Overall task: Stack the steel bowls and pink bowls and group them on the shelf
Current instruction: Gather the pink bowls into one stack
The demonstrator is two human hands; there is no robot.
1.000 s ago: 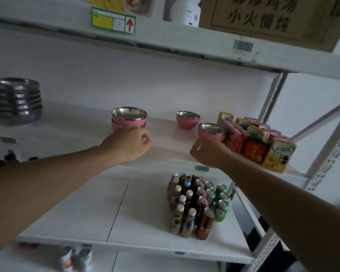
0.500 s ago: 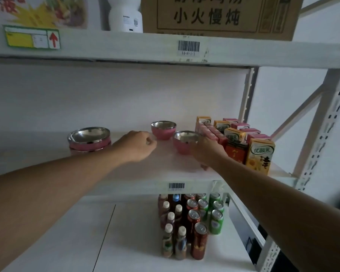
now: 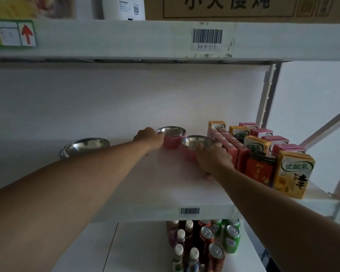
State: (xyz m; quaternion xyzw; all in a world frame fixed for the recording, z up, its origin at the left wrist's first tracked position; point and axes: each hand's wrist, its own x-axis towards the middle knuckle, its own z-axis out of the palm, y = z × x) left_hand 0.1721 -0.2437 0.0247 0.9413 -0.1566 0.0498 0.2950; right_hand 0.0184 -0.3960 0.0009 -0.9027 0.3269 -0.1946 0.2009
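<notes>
Toward the shelf (image 3: 165,195)'s back edge, your right hand (image 3: 214,160) wraps the nearer pink bowl (image 3: 190,152) beside the cartons (image 3: 263,154); your left hand (image 3: 149,139) curls against the farther pink bowl (image 3: 172,139), probably to nest them.

On the middle shelf (image 3: 165,193), two bowls sit side by side at centre, the rear bowl (image 3: 172,136) left of and behind the front bowl (image 3: 194,147). A stacked bowl (image 3: 84,147) sits well to their left; drink cartons (image 3: 263,154) line the right. Cans and bottles (image 3: 202,246) stand on the shelf below.
</notes>
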